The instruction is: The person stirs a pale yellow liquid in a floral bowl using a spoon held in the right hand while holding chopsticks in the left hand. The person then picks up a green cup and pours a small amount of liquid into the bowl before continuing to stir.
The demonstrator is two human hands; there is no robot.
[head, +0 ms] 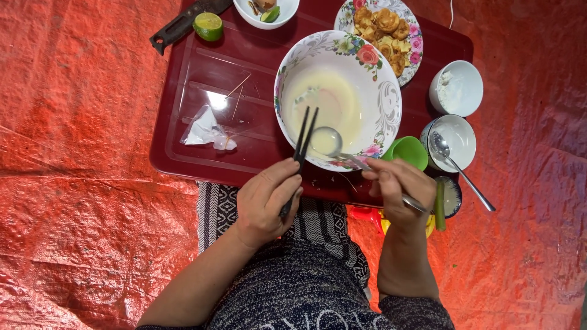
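Chopsticks (pixel 304 137) and spoon (pixel 333 143) dip into the bowl's (pixel 391 101) batter.
Left hand (pixel 266 201) grips chopsticks, right hand (pixel 397 186) grips spoon; tipping could spill batter over the bowl's near rim.

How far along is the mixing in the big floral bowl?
Done: a pale liquid already lies in the floral bowl, and the lime is cut. In hand: the left hand dips black chopsticks and the right hand a metal spoon into it. Left: the fried pieces sit on their plate.

Both forearms reach forward, bare to the elbows. The left hand (pixel 266 201) is curled shut, knuckles up, thumb across the fingers — the right hand (pixel 400 189) pinches closed, wrist bent slightly inward.
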